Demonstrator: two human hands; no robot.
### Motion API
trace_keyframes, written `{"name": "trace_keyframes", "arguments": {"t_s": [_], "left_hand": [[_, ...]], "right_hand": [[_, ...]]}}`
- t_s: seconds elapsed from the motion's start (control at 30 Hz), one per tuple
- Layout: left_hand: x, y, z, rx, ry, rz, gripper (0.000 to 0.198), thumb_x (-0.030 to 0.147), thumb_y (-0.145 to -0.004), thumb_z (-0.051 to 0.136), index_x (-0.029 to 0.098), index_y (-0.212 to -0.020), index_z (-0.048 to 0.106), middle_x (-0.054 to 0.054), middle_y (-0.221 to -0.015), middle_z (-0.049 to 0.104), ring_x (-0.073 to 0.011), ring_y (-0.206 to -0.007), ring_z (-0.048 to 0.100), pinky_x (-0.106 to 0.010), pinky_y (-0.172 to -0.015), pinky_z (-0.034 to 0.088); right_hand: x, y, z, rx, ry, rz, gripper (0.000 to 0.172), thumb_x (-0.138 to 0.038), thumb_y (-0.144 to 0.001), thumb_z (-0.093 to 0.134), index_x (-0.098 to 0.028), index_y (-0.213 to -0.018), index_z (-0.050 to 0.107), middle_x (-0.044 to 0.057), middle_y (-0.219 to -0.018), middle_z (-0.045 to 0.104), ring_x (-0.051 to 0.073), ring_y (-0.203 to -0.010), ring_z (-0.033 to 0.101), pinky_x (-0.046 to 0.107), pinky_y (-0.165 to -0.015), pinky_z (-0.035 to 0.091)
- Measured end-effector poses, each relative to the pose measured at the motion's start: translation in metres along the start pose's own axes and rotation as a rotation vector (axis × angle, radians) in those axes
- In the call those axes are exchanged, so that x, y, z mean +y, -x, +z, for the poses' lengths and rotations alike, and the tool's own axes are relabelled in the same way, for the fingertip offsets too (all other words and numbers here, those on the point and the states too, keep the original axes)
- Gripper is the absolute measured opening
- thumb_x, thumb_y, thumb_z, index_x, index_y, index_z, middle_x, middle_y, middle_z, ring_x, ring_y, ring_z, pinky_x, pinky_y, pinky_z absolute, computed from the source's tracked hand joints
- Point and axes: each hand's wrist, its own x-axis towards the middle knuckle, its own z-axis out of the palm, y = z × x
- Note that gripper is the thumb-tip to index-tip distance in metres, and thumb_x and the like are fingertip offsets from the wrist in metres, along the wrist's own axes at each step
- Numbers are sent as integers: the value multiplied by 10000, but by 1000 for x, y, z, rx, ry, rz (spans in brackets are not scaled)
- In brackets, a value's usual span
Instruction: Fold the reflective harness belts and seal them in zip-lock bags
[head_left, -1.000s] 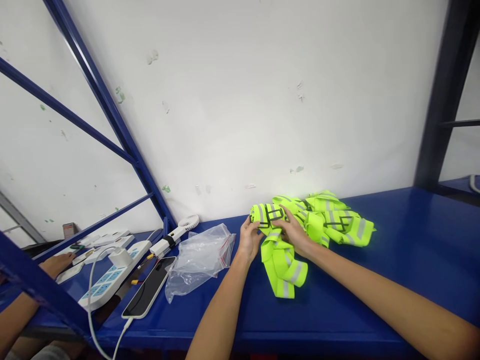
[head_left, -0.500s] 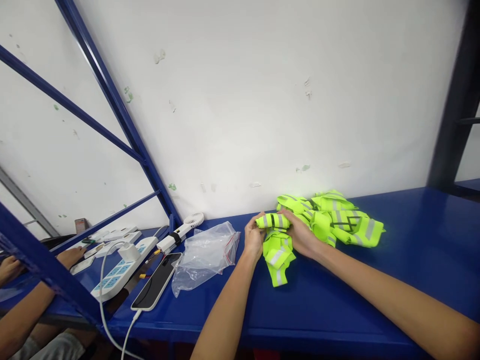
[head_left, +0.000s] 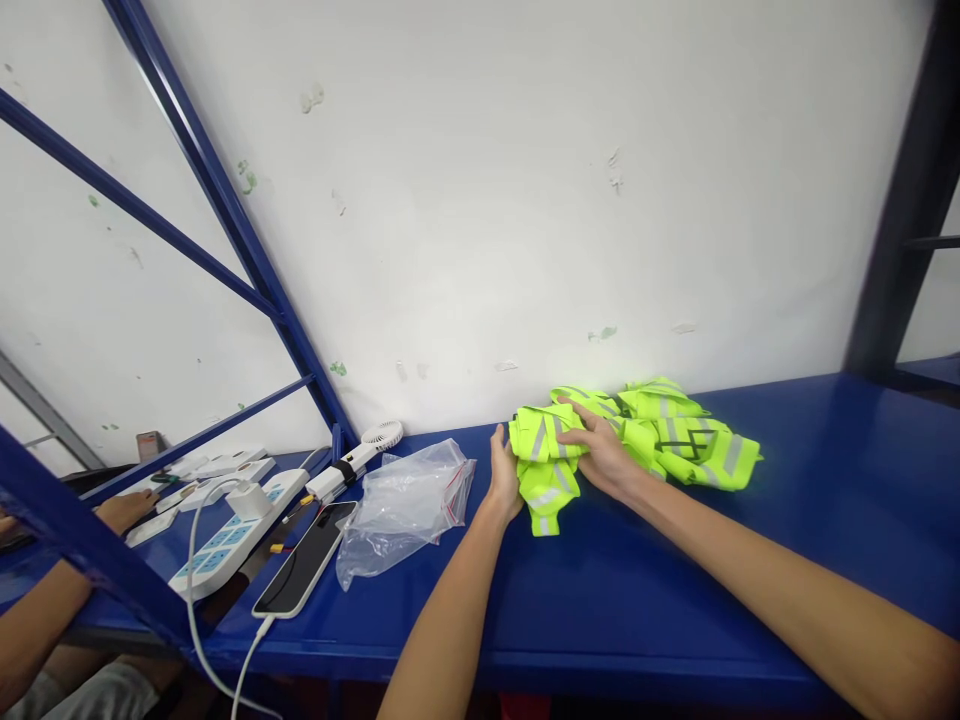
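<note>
A partly bunched reflective vest [head_left: 545, 440], fluorescent yellow-green with silver strips, is held between both hands above the blue table. My left hand [head_left: 505, 470] grips its left side, most fingers hidden behind the cloth. At the right side, my right hand [head_left: 604, 452] has its fingers over the front of the fabric. A loose end of the vest hangs below, tapering toward the table. Just behind and to the right, more crumpled yellow-green reflective cloth [head_left: 686, 432] lies against the wall; part of it is hidden by my right hand.
Left of my hands lies a clear plastic bag [head_left: 409, 505] on the blue table [head_left: 675, 610]. Beside it are a phone [head_left: 304, 562] on a charging cable, a small white fan [head_left: 382, 434] and a power strip [head_left: 232, 545]. Another person's hand [head_left: 124, 510] rests beyond the blue frame [head_left: 247, 260].
The narrow folded roll at the top of the vest has become a broader bunch facing me. My right fingers have come over its front, and the hanging end sits higher.
</note>
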Motion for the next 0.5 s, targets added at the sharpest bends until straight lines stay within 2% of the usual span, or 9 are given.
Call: {"name": "trace_keyframes", "arguments": {"t_s": [0.13, 0.27, 0.4, 0.5], "left_hand": [[2, 5, 3, -18, -7, 32, 500, 526, -803, 511, 145, -1097, 646, -93, -1011, 714, -277, -920, 675, -361, -815, 525], [-2, 4, 2, -16, 0, 86, 452, 471, -771, 585, 143, -1076, 646, -96, -1012, 711, -272, -934, 671, -360, -844, 514], [-6, 2, -2, 0, 17, 135, 461, 500, -766, 632, 172, -1091, 630, -87, -1060, 699, -267, -981, 656, -363, -873, 503], [-8, 2, -4, -57, 9, 74, 528, 570, -774, 629, 178, -1127, 613, -95, -1074, 690, -264, -983, 651, -381, -864, 510]], "right_hand": [[6, -4, -6, 7, 216, -117, 585, -74, -540, 668, -218, -1106, 671, 22, -1019, 725, 265, -992, 651, 365, -855, 506], [3, -2, -7, -30, 560, -315, 510, -98, -613, 645, -242, -1100, 691, 24, -1092, 705, 263, -1035, 625, 392, -930, 463], [1, 3, -5, -130, 644, -433, 434, -99, -647, 631, -277, -1034, 718, 14, -1221, 663, 273, -1208, 534, 432, -1071, 350], [7, 6, -4, -183, 696, -485, 395, -61, -648, 574, -295, -914, 749, 2, -1211, 666, 263, -1221, 518, 460, -1097, 310]]}}
